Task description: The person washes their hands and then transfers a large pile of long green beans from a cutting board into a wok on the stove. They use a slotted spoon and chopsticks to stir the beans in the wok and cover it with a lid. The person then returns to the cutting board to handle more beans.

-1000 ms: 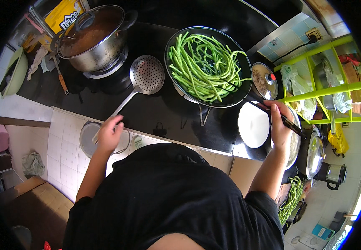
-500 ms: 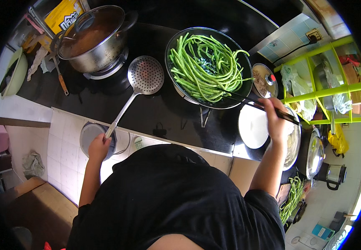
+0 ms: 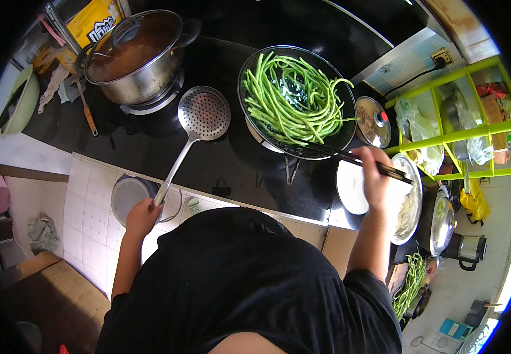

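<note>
Long green beans (image 3: 285, 97) lie coiled in a dark wok (image 3: 245, 106) on the stove. My right hand (image 3: 374, 177) is closed round black chopsticks (image 3: 347, 155), whose tips reach into the wok at the lower edge of the beans. The handle of a skimmer (image 3: 204, 113) is in my left hand (image 3: 144, 216), closed on it. The skimmer's perforated metal bowl is over the black stove top (image 3: 232, 168), left of the wok and apart from it.
A lidded steel pot (image 3: 140, 88) stands on the left burner. White plates (image 3: 351, 187) and a glass-lidded dish (image 3: 373, 121) stand right of the wok, below a green shelf rack (image 3: 465, 135). More beans (image 3: 410, 286) lie at lower right. A bucket (image 3: 130, 197) is below the counter.
My right hand and the chopsticks have shifted slightly left and down. The beans are arranged a little differently. The skimmer stays in my left hand, nearly in place.
</note>
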Motion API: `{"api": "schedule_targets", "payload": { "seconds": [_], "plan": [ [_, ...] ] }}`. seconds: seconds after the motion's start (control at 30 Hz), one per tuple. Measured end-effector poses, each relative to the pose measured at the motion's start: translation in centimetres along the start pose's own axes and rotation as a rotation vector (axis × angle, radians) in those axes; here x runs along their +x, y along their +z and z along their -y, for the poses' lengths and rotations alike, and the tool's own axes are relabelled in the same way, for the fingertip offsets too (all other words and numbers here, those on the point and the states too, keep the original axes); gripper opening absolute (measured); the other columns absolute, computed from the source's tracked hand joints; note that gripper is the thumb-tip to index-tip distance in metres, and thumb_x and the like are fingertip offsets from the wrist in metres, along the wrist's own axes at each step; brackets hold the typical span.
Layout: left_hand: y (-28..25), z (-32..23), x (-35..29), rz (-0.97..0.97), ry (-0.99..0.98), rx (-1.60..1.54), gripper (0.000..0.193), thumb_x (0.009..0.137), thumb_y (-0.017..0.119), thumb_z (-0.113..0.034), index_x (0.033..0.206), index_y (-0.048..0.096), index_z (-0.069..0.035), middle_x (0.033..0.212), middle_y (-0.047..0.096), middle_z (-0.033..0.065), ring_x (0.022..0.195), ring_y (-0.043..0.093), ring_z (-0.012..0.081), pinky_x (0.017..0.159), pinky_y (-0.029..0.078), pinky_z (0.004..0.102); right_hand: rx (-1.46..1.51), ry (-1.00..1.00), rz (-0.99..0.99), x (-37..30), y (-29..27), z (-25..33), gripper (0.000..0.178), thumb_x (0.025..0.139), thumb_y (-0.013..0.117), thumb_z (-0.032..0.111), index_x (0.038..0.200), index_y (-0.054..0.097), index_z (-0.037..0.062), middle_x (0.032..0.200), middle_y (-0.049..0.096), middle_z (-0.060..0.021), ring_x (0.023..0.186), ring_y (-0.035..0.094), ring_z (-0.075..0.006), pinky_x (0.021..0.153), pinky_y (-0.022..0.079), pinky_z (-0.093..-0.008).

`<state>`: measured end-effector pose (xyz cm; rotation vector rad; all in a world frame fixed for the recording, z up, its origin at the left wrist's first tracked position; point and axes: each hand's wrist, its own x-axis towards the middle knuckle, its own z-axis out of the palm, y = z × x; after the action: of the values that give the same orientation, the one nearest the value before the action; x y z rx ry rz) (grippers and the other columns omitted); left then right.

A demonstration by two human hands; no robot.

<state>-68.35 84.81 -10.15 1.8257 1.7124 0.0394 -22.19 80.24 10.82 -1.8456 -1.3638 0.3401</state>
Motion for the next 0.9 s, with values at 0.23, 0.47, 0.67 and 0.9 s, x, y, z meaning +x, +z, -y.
{"api": "schedule_targets", "payload": {
  "seconds": [0.23,0.47,0.67,0.9],
  "plan": [
    [0.2,0.3,0.7,-0.017,0.04,-0.126,0.035,0.083,0.06,-0.035,0.095,0.06,-0.002,0.084,0.063,0.0149,0.078,0.061,0.0306,0.068,0.047,0.0371,-0.164,0.025,-0.106,-0.5,3.3,-2.0,0.018,0.089,0.056,0.019,0.09,0.066,0.004,0.08,0.066,-0.0118,0.073,0.063,-0.0194,0.068,0.047,-0.0289],
    [-1.3,1.6,1.7,-0.042,0.01,-0.187,0.041,0.083,0.059,-0.033,0.105,0.059,0.001,0.091,0.064,0.0164,0.082,0.062,0.0292,0.073,0.048,0.0362,-0.107,-0.003,-0.203,-1.3,3.5,-0.7,0.026,0.092,0.052,0.024,0.088,0.066,0.0019,0.075,0.064,-0.0056,0.07,0.056,-0.0122,0.067,0.043,-0.0263],
    [-1.2,3.4,3.0,-0.184,0.262,-0.152,0.036,0.083,0.059,-0.029,0.102,0.06,0.001,0.09,0.064,0.0157,0.082,0.062,0.0283,0.072,0.048,0.0357,-0.345,-0.041,-0.213,-2.4,5.2,-1.1,0.019,0.089,0.055,0.017,0.088,0.065,0.0017,0.074,0.063,-0.0127,0.067,0.06,-0.0228,0.062,0.045,-0.0297],
    [0.7,9.7,6.4,-0.251,0.58,-0.042,0.03,0.082,0.061,-0.024,0.099,0.061,0.001,0.088,0.063,0.015,0.082,0.061,0.0272,0.072,0.047,0.035,-0.07,0.094,-0.331,-2.7,4.5,-0.8,0.021,0.09,0.055,0.018,0.089,0.065,-0.0004,0.078,0.065,-0.009,0.072,0.061,-0.0164,0.069,0.046,-0.0272]
  ]
}}
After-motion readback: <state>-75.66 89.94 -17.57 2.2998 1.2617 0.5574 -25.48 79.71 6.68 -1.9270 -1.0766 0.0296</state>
